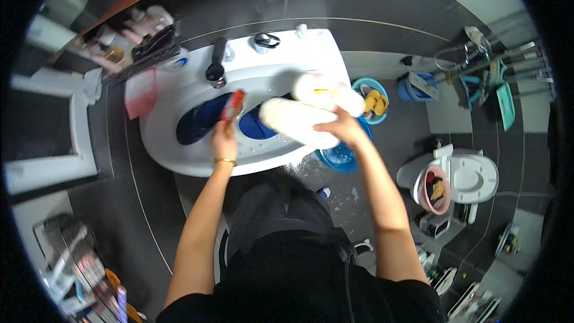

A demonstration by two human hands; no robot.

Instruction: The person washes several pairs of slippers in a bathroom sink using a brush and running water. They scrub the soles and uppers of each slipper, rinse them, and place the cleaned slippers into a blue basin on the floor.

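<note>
My left hand (225,143) grips a red packet or brush-like object (234,104), blurred by motion, over the white washbasin (172,159). My right hand (344,129) has hold of a white slipper or shoe (296,121) above the basin's right side. A second white piece (309,87) lies just behind it; whether my fingers hold it too is hidden. Inside the basin rests a dark blue slipper (197,121). Beside it is a brighter blue slipper (254,124), partly covered by the white one.
A black faucet (216,74) rises from the basin's back edge. On the floor at right are a blue tub of water (343,159) and a light blue tub (382,116) with yellow slippers (380,105). Farther right, a pink bucket (444,204) with cloths stands by the toilet (486,181).
</note>
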